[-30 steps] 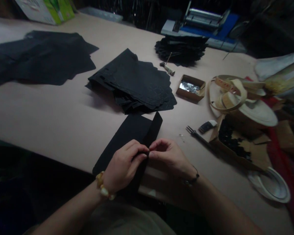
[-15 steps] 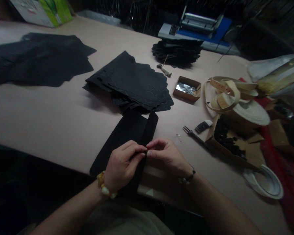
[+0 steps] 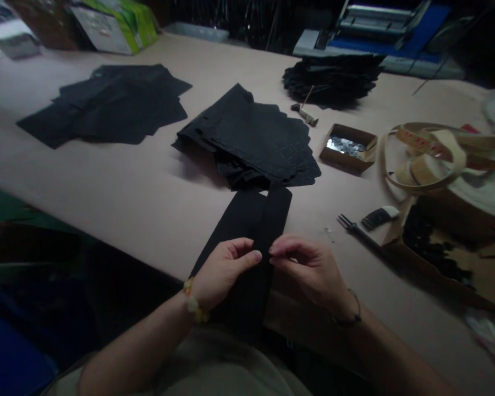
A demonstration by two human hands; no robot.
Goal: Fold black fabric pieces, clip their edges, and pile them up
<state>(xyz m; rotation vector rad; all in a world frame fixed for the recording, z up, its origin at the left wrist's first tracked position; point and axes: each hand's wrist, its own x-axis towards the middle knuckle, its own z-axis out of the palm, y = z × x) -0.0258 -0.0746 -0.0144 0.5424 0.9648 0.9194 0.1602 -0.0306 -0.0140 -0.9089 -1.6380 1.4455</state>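
Observation:
A folded black piece of sheet material (image 3: 247, 297) lies across the table's front edge, a long strip of it turned over along its right side. My left hand (image 3: 226, 269) rests over this piece, thumb and index finger apart, the thumb tip on the black surface. Its other fingers are mostly hidden. At the strip's right edge, my right hand (image 3: 309, 267) has its thumb and fingertips pinched together on the black material. Whether something tiny is also between those fingertips cannot be made out.
Beyond my hands lie black sheet stacks (image 3: 264, 137), (image 3: 119, 104) and a darker pile (image 3: 334, 80). To the right are a small box of shiny metal bits (image 3: 348, 147), a pronged tool (image 3: 365, 236), a brush (image 3: 379, 218), a box of black parts (image 3: 433, 242) and tape coils (image 3: 433, 157).
My left thumb and index finger have parted and moved slightly off the strip's edge. My right hand remains pinched there. The camera view has swung left, so everything appears shifted right.

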